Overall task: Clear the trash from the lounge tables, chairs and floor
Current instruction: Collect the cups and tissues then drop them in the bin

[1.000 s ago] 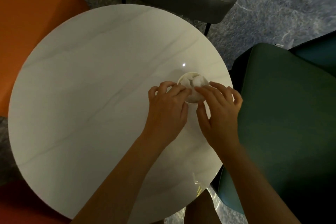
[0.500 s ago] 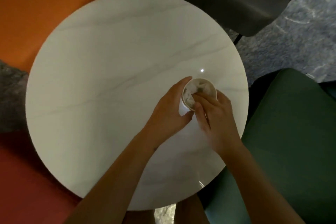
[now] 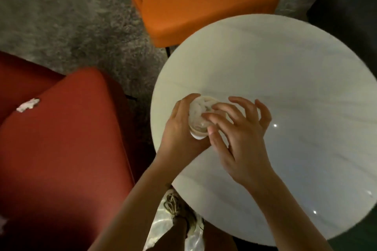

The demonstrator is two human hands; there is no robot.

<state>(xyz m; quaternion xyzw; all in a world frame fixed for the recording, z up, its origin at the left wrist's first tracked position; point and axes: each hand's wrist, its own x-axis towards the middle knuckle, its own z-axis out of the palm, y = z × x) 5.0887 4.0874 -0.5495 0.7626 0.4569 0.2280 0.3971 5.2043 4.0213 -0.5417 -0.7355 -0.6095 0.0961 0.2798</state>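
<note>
Both hands at white paper cup (image 3: 196,136), near left edge of round white marble desk (image 3: 285,87).
Grip of left hand (image 3: 179,128) wrapped round cup; right hand (image 3: 240,134) fingers spread, tips pressing crumpled white tissue (image 3: 199,106) into its mouth.

No legible text, label, brand, number or sign is recorded in this view. The small visible strip of the paper cup (image 3: 196,136), held over the round table (image 3: 285,67), is noted as plain white and unprinted. The white scrap (image 3: 27,105) on the red chair (image 3: 71,138) left of the table is too small and blurred for any marking to be made out.
</note>
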